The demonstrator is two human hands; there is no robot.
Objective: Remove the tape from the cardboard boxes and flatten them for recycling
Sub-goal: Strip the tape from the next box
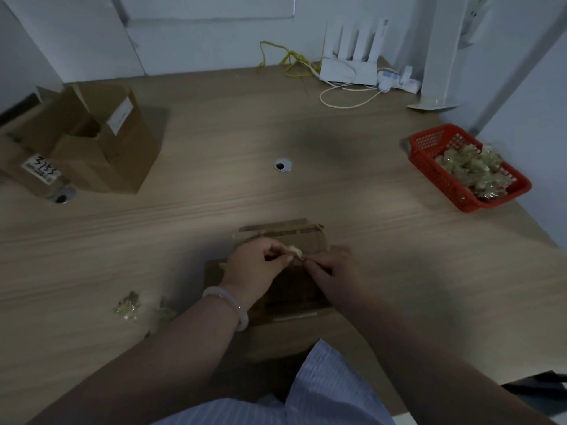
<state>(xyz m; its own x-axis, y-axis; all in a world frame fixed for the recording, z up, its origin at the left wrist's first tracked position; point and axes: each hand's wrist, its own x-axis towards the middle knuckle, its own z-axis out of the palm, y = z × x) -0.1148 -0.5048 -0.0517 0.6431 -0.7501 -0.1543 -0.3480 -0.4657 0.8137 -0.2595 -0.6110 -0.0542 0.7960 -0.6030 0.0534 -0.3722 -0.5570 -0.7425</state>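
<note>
Wood-grain bench (306, 185) under dim light carries all we work with. Nearest us, at the middle of the near edge, lies the cardboard box (308, 240), low and partly collapsed, close enough that both hands reach over it. Our left hand (256, 265), a pale bangle on its wrist, curls its fingers and pinches a tape scrap (295, 251). Our right hand (333, 266) pinches the same scrap from the other side, probably to ball it up. Loose tape wads (127, 308) lie toward the near-left corner. Farther off, at the right edge, a red basket (429, 142) collects more wads, likely our waste bin. Open boxes (98, 148) wait toward the far-left corner, and a router (348, 69) stands at the far edge.
</note>
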